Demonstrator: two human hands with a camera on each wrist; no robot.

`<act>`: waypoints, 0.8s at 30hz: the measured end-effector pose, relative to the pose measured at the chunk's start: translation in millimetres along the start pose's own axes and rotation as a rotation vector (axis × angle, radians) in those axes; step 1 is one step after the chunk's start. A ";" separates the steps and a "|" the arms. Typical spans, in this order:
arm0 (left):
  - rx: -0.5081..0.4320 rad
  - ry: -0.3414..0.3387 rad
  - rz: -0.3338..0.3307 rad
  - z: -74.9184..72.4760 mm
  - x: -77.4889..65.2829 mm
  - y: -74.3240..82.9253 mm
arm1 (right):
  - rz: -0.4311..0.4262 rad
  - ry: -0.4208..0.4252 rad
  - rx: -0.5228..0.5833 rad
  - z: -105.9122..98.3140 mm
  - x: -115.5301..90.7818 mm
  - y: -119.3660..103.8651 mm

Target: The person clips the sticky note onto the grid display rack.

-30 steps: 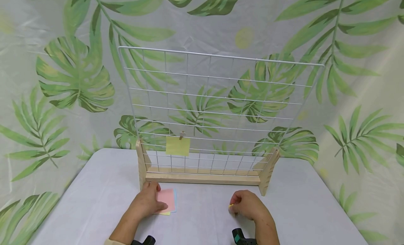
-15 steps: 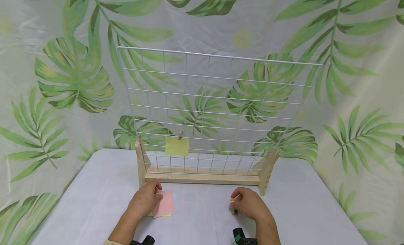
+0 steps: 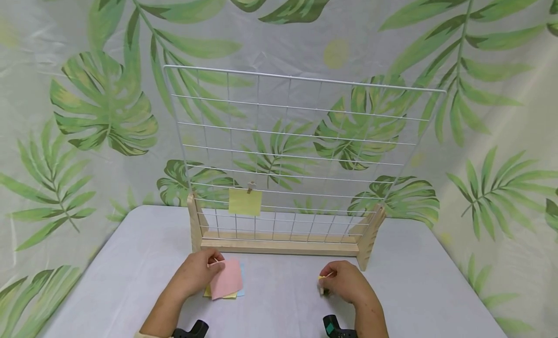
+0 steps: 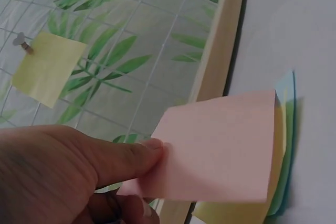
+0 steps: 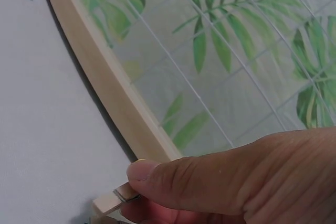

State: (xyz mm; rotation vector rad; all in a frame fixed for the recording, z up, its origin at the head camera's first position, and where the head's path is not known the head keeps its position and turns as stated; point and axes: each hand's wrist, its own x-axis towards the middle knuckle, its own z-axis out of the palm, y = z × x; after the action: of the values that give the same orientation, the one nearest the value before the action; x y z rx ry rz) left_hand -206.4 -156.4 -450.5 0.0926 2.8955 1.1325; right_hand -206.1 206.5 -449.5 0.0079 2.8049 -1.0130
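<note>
My left hand (image 3: 196, 274) pinches a pink paper note (image 4: 220, 150) by its edge between thumb and fingers, tilted up over a small stack. Yellow paper (image 4: 231, 212) and blue paper (image 4: 286, 90) show beneath it, with a green edge between. In the right wrist view, thumb and fingers of my right hand (image 5: 199, 182) pinch a small wooden clothespin (image 5: 109, 203); the head view shows this hand low over the table, right of the notes. A yellow note (image 3: 245, 202) hangs on the white wire grid (image 3: 301, 176) from a small clothespin (image 3: 251, 187).
The grid stands upright in a wooden base (image 3: 279, 247) behind both hands. A white cloth covers the table (image 3: 279, 304). Behind it hangs a leaf-patterned curtain (image 3: 279, 42). Black wrist cameras sit at both wrists.
My left hand has pinched the pink note and raised its edge from the stack, showing more of the yellow paper below. The right hand has turned slightly, exposing more of the clothespin.
</note>
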 end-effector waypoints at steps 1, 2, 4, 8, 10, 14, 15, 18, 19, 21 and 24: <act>-0.007 -0.001 -0.001 -1.2 -0.2 0.6 | -0.002 0.004 -0.004 0.0 0.4 0.7; -0.008 -0.002 0.000 -2.4 -0.5 1.3 | -0.005 0.007 -0.006 -0.1 0.7 1.3; -0.020 -0.006 -0.004 -4.4 -0.9 2.9 | -0.001 0.015 -0.007 0.0 1.4 2.7; -0.045 -0.009 -0.017 -6.4 -1.3 6.1 | 0.005 0.025 0.010 -0.1 2.8 5.2; -0.059 -0.004 -0.020 -6.4 -1.6 7.3 | 0.007 0.027 0.017 -0.4 3.1 6.0; -0.126 -0.007 -0.034 -5.8 -3.1 9.2 | 0.005 0.028 0.026 -0.9 2.8 6.7; -0.146 -0.008 -0.038 -5.7 -3.4 9.8 | 0.004 0.029 0.029 -0.9 2.8 6.9; -0.206 -0.019 -0.038 -5.4 -4.1 11.7 | 0.008 0.033 0.042 -1.2 2.2 7.5; -0.223 -0.022 -0.033 -5.3 -4.2 12.3 | 0.008 0.035 0.044 -1.2 2.2 7.8; -0.259 -0.031 -0.024 -5.3 -4.3 13.2 | 0.005 0.036 0.041 -1.4 2.2 8.2; -0.317 -0.053 -0.004 -5.4 -4.7 13.5 | 0.001 0.035 0.037 -1.3 2.5 8.5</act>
State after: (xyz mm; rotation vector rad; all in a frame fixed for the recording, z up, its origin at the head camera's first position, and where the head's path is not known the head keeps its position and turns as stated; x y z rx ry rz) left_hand -201.4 -150.4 -437.3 0.1059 2.6295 1.5441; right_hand -208.2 213.7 -454.2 0.0321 2.8165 -1.0741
